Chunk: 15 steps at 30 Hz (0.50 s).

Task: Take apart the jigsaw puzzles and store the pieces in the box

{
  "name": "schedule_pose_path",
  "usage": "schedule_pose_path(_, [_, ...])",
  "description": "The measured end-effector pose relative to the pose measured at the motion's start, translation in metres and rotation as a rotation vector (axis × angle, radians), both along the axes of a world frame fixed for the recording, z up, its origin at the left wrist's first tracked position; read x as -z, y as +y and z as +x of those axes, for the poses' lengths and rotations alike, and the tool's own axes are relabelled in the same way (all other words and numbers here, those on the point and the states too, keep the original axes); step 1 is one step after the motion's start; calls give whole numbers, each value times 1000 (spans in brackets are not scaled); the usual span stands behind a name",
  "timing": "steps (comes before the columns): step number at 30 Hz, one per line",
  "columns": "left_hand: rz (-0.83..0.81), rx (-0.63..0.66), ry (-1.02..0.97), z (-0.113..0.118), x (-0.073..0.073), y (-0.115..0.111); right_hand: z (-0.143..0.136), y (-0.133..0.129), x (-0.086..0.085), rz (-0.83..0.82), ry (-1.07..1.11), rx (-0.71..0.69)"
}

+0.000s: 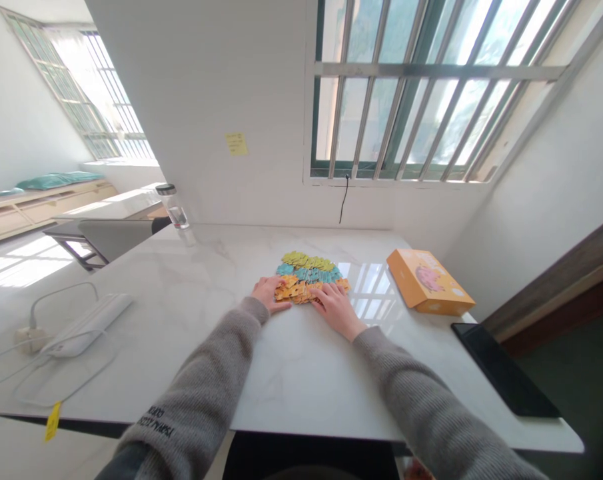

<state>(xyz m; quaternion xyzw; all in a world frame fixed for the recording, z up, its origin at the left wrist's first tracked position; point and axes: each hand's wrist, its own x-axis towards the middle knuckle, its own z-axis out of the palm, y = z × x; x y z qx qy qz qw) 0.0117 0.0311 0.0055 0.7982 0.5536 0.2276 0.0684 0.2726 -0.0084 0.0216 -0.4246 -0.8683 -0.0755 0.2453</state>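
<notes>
Small jigsaw puzzle pieces lie overlapped in three colour bands on the white marbled table. The yellow-green pieces form the far band, the teal pieces the middle one, and the orange pieces the near one. My left hand rests at the left end of the orange band, thumb apart from the fingers and touching its edge. Across the right part of that band lies my right hand, fingers spread over the orange pieces and covering some. Neither hand appears to grip a piece.
An orange box stands at the right, with a black tablet-like slab nearer the right edge. On the left lie a white power strip and cables. A clear bottle stands at the far left corner, by the wall.
</notes>
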Motion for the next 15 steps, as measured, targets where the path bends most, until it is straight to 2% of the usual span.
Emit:
schedule_pose_path(5, [8,-13,52,2,-6,-2,4,-12,-3,-35,36,-49])
schedule_pose_path(10, [-2,60,77,1,-7,-5,6,-14,-4,-72,89,-66])
schedule_pose_path(15, [-6,-5,66,11,-10,-10,6,-13,-5,-87,114,-71])
